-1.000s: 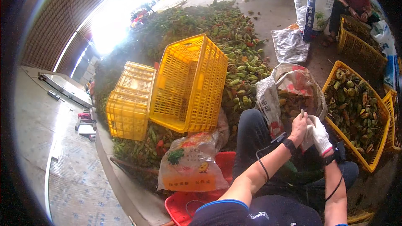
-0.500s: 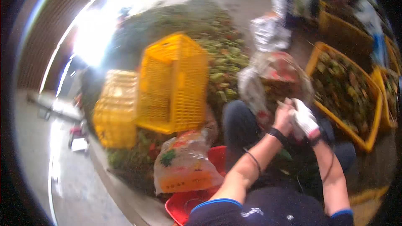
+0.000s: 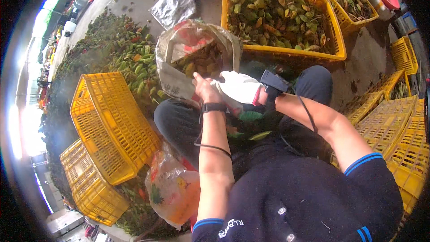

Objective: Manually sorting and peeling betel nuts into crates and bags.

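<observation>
My bare left hand (image 3: 207, 89) is closed at the near rim of a white woven sack (image 3: 172, 78). Beside it, fingertips against it, is my right hand (image 3: 237, 88) in a white glove, its fingers curled together. Whatever is between the two hands is hidden. The sack stands with its mouth rolled open between my knees and holds brownish-green pods (image 3: 204, 62). Below my hands, a single green pod (image 3: 260, 135) lies by my lap. Dark bands circle both wrists, and a small black box (image 3: 274, 81) sits on the right one.
A yellow crate (image 3: 286, 53) full of green and brown pods stands beyond the sack, with another filled crate (image 3: 342, 18) behind it. Loose pods (image 3: 139, 65) are heaped at left. Yellow crates (image 3: 114, 130) lie tipped there, near a printed plastic bag (image 3: 172, 183). More crates (image 3: 380, 121) stand at right.
The view has swung to the right and sharpened, so the sack and heap now appear further left. My hands stay close together at the sack.
</observation>
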Tool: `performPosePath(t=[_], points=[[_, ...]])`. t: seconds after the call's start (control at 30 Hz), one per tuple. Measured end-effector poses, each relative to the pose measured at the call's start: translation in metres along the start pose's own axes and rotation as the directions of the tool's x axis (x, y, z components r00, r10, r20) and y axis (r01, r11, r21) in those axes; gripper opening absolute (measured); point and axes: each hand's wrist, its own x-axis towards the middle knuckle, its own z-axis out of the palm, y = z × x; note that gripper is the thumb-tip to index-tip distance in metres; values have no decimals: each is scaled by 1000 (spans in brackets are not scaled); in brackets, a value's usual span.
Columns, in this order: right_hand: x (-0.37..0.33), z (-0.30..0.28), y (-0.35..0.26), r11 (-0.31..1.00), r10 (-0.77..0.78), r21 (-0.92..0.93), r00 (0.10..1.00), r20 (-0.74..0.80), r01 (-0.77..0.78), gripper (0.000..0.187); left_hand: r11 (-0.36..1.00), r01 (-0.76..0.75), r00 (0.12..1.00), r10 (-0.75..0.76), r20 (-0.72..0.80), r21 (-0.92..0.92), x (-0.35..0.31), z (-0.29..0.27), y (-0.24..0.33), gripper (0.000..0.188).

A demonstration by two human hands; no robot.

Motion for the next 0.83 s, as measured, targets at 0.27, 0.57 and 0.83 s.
performPosePath(t=[0.27, 0.57, 0.83], points=[[-43, -9, 9, 938, -346, 75, 900, 266, 338, 35, 992, 79, 979, -95, -182, -94, 10, 6, 8, 55], [-99, -33, 3, 934, -318, 271, 886, 338, 232, 36, 993, 97, 991, -103, -86, -71, 6, 28, 4, 54], [-49, -103, 34, 831, -447, -297, 882, 150, 471, 77, 985, -100, 895, 152, 419, -144, -15, 55, 37, 45]])
